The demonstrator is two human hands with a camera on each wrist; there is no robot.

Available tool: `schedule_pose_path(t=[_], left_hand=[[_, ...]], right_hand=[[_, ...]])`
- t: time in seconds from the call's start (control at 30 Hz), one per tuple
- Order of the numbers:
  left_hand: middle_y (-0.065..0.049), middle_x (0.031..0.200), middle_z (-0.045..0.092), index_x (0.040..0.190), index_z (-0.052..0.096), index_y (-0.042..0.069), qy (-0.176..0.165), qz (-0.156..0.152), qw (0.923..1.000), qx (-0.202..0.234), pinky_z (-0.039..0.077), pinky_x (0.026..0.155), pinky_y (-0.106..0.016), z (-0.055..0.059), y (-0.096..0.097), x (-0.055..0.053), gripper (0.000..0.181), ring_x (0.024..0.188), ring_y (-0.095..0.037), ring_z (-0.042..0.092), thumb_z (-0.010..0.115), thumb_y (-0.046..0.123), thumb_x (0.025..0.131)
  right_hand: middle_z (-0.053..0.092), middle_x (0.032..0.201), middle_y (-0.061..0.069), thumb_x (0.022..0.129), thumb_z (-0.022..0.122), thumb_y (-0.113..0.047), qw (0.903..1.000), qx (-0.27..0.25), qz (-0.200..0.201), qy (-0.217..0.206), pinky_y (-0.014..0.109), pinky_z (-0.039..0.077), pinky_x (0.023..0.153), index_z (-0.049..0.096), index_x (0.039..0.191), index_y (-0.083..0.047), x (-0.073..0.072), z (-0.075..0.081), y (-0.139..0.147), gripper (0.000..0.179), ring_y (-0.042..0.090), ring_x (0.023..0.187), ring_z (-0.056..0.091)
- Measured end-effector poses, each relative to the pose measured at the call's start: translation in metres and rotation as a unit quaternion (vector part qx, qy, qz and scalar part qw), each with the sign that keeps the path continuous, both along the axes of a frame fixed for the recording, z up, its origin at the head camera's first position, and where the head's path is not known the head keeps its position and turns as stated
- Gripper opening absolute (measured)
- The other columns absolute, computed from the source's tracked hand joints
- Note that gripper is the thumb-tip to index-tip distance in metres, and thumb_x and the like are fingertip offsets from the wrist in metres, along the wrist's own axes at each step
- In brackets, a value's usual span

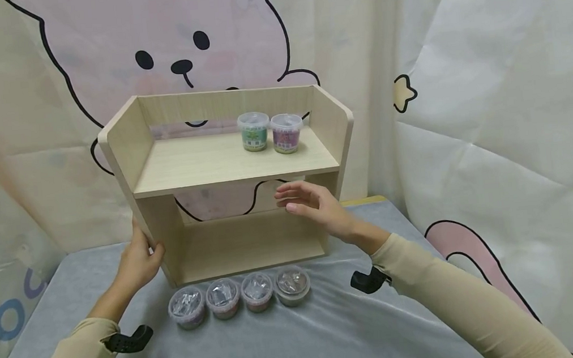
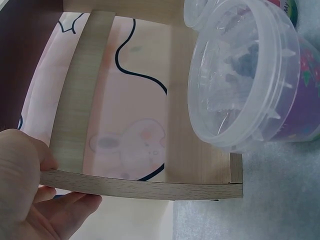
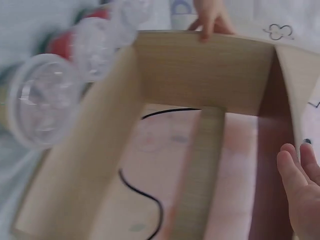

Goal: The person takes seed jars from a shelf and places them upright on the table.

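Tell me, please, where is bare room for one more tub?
Free: the upper board, between the left panel and the green-labelled tub; the lower board's visible part, between both panels; the table, nearer you than the four-tub row. Crowded: the upper board's right part, with two tubs; the lower opening's right side, behind the right hand.

Pale wood grain is being shown by the shelf unit (image 1: 193, 160), teal-green by one tub (image 1: 254, 134), purple-pink by another tub (image 1: 286, 138). The tabletop (image 1: 372, 336) is being covered in grey-blue, beige is being seen on the sleeves (image 1: 449, 290), and a lilac-pink cartoon animal (image 1: 232, 21) is being outlined in black on the cream backdrop (image 1: 339, 21).
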State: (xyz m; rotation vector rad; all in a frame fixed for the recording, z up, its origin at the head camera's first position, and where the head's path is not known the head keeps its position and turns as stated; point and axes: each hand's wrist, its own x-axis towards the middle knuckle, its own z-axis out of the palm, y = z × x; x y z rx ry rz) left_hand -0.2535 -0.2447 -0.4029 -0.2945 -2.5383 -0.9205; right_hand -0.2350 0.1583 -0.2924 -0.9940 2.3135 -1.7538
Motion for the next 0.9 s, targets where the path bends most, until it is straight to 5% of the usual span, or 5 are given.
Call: schedule_pose_path(t=[0.23,0.47,0.6,0.9], left_hand=[[-0.037,0.098,0.064,0.154,0.008,0.003,-0.001,-0.004,1.0000,0.002,0.048,0.063,-0.058,0.001,0.001,0.000,0.078,0.079,-0.049,0.064,0.055,0.002,0.091],[-0.026,0.083,0.063,0.150,0.014,0.002,0.005,0.005,1.0000,-0.005,0.044,0.059,-0.048,0.001,0.001,-0.002,0.074,0.069,-0.037,0.059,0.056,0.003,0.089],[-0.028,0.086,0.064,0.151,0.013,0.002,0.004,0.003,1.0000,-0.003,0.045,0.060,-0.051,0.000,0.001,-0.001,0.075,0.071,-0.039,0.060,0.056,0.003,0.089],[-0.038,0.098,0.064,0.154,0.008,0.003,0.005,-0.004,1.0000,0.001,0.048,0.066,-0.062,0.001,0.000,-0.001,0.080,0.080,-0.050,0.065,0.055,0.003,0.089]], right_hand=[[0.056,0.142,0.023,0.099,0.053,-0.012,1.0000,-0.004,0.003,0.001,0.042,0.044,0.114,0.045,0.143,0.004,-0.003,0.033,-0.013,0.047,0.042,0.135,0.053],[0.050,0.146,0.029,0.100,0.051,-0.009,0.9994,-0.018,-0.029,0.005,0.049,0.041,0.116,0.044,0.144,0.005,-0.012,0.053,-0.023,0.047,0.042,0.137,0.051],[0.046,0.153,0.023,0.102,0.051,-0.017,0.9978,-0.008,-0.065,0.006,0.052,0.037,0.119,0.041,0.150,-0.002,-0.020,0.063,-0.027,0.051,0.036,0.143,0.046],[0.025,0.168,0.015,0.103,0.054,-0.028,0.9885,0.004,-0.125,-0.085,0.044,0.030,0.124,0.026,0.161,-0.018,-0.045,0.078,-0.049,0.065,0.027,0.155,0.029]])
